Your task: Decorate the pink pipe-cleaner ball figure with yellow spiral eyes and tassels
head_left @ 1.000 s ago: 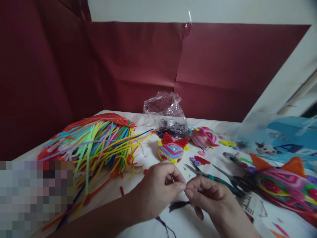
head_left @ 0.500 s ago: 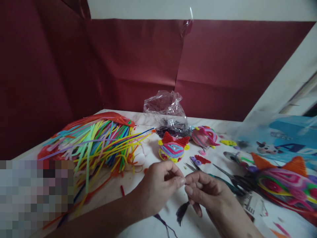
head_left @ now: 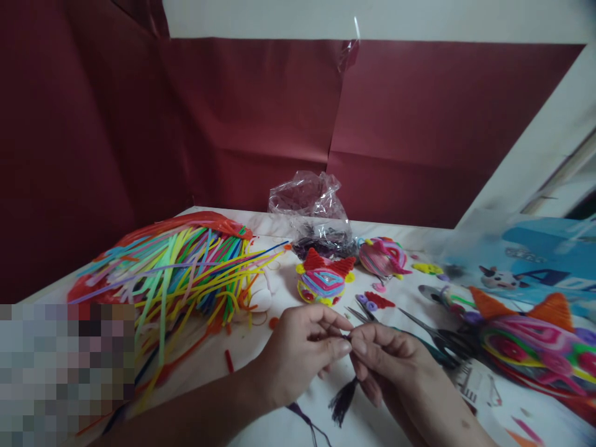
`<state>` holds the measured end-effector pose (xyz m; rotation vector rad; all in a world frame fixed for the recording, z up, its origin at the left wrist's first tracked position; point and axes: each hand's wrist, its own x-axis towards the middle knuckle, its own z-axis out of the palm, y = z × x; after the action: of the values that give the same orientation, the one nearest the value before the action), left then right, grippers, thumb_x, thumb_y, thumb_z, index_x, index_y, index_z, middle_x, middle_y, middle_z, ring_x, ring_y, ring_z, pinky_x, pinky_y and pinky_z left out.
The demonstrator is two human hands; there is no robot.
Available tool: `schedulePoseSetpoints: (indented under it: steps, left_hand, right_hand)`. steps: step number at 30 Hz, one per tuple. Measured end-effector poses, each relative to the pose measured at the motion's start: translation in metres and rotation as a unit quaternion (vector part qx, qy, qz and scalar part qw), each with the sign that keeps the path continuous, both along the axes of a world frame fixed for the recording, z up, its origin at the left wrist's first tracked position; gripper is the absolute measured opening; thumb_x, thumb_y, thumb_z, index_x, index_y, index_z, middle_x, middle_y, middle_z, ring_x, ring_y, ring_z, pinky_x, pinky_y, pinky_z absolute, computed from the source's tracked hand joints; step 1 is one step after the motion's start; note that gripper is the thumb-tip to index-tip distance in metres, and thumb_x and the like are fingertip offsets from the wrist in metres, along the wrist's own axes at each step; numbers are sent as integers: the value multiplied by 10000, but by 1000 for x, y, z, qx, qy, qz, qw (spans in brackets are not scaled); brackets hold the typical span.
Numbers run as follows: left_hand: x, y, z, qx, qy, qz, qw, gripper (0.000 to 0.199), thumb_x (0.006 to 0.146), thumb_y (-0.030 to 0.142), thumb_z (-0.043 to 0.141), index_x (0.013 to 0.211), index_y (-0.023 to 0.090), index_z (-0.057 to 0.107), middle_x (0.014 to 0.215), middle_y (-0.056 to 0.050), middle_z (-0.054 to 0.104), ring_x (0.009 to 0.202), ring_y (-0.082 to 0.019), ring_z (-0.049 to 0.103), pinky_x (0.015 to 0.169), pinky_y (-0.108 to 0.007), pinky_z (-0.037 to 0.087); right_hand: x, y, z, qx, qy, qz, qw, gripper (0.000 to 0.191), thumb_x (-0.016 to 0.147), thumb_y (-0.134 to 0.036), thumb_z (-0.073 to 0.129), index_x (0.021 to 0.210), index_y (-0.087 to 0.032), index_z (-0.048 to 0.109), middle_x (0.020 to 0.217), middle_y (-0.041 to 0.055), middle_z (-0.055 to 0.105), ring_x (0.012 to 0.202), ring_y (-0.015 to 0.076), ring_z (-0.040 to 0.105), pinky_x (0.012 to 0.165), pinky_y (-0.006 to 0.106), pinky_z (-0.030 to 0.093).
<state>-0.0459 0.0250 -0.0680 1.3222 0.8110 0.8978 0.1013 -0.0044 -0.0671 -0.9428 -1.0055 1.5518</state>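
A dark tassel (head_left: pixel 344 401) dangles below my hands, its fringe hanging just above or on the white tabletop. My left hand (head_left: pixel 305 341) pinches the tassel's upper cord between thumb and forefinger. Close against it, my right hand (head_left: pixel 391 360) also has its fingertips pressed together on the cord. Most of the cord is hidden by the fingers. Under my left wrist a second dark tassel (head_left: pixel 300 411) lies on the table, partly covered. Just beyond my hands sits a round ornament (head_left: pixel 325 279) of coiled colourful pipe cleaners with red ears.
Bundled pipe cleaners (head_left: pixel 195 267) spread at the left. Scissors (head_left: pixel 442 338) lie right of my hands. A larger ornament with orange ears (head_left: pixel 535 341) stands at the right, near a blue printed bag (head_left: pixel 544 261). Behind are a clear plastic bag (head_left: pixel 310 202) and a pink ornament (head_left: pixel 384 256).
Both hands stay pinched together, with the right fingertips shifted slightly onto the cord beside the left thumb. The tassel's fringe hangs a little more spread. The view has moved slightly.
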Motion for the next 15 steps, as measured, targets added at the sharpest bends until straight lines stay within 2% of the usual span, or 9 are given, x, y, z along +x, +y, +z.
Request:
schedulePoseSetpoints:
  steps: [7, 11, 15]
  left_hand:
    - [0, -1, 2, 21, -13, 31, 999, 98, 683, 219, 635, 708, 125, 639, 451, 59, 468, 399, -46, 375, 397, -177, 304]
    - [0, -3, 5, 16, -9, 40, 999, 120, 679, 244, 630, 665, 127, 607, 482, 44, 484, 428, -51, 393, 404, -172, 307]
    - [1, -4, 6, -12, -51, 46, 998, 155, 681, 273, 631, 672, 131, 571, 483, 45, 493, 406, -49, 407, 385, -166, 305]
  right_hand:
    - [-2, 0, -2, -24, 43, 19, 999, 280, 640, -358, 811, 586, -130, 658, 492, 0, 585, 347, 23, 424, 381, 139, 281]
    - [-2, -2, -4, -16, 26, 20, 999, 276, 644, -365, 807, 606, -130, 668, 508, 4, 602, 350, 16, 418, 380, 134, 277]
    - [0, -2, -9, 1, -24, 17, 1000, 299, 624, -399, 810, 619, -132, 675, 519, 14, 617, 350, 18, 410, 369, 134, 266]
